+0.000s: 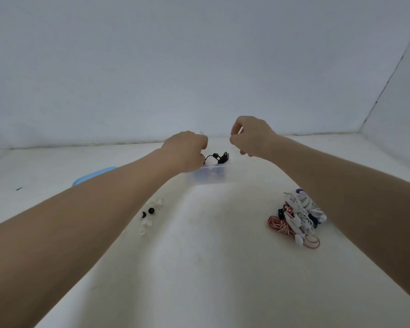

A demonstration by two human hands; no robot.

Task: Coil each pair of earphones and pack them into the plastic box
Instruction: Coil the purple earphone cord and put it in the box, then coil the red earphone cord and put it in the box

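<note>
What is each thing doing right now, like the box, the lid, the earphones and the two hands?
Plastic box: open, lid off.
Blue lid: flat on the table, left of the box.
Black earphones: bunched at the box's far rim, cord leading to the left hand.
Earphone pile: tangled on the table, not packed.
Left hand: closed over the box.
Right hand: raised, fingers pinched; contents unclear.

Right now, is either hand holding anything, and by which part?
The left hand seems to hold the black earphones by the cord, above the plastic box. The right hand is pinched, but any contents cannot be told.
</note>
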